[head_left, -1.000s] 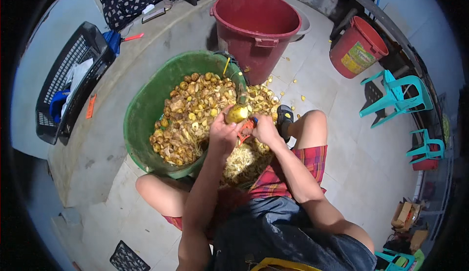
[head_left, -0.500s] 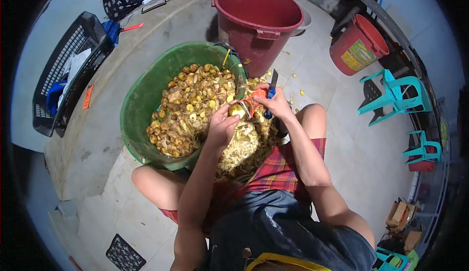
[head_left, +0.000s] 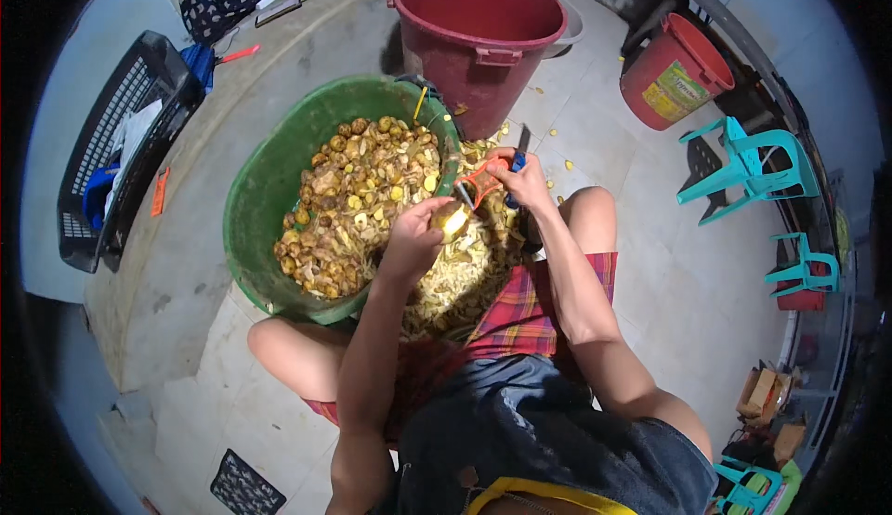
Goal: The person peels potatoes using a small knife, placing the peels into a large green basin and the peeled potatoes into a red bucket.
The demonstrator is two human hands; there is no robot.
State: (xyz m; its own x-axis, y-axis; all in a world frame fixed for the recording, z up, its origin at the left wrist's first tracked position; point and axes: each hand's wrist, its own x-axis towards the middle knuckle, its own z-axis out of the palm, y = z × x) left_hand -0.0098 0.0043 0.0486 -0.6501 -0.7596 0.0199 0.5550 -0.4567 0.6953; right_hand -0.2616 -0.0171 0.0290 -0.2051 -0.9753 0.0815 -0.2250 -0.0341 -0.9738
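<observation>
My left hand (head_left: 415,234) has its fingers closed around what looks like a potato (head_left: 452,221), which it holds between my knees, just off the right edge of the green tub (head_left: 243,236). My right hand (head_left: 522,181) is closed on the handle of an orange peeler (head_left: 481,181), and a blue-handled knife (head_left: 516,167) sits in that same grip.

I judge this potato to be part done: a pale, bare patch shows on the side toward me, while brown skin remains around it. Below my hands lies a big heap of pale peelings (head_left: 455,278), so a good deal seems finished already; yet the tub carries many brown, unpeeled ones (head_left: 316,236) mixed with pale bits, so much looks left. I cannot pick out a pile of fully bare ones.

The potato looks only slightly longer than wide, and with my fingers over it I cannot tell surely which way its long axis runs. The peeler slants from my right hand down and left, its head at or just touching the potato's upper edge. The knife blade points away from me, leaning slightly right, clear of the potato.
</observation>
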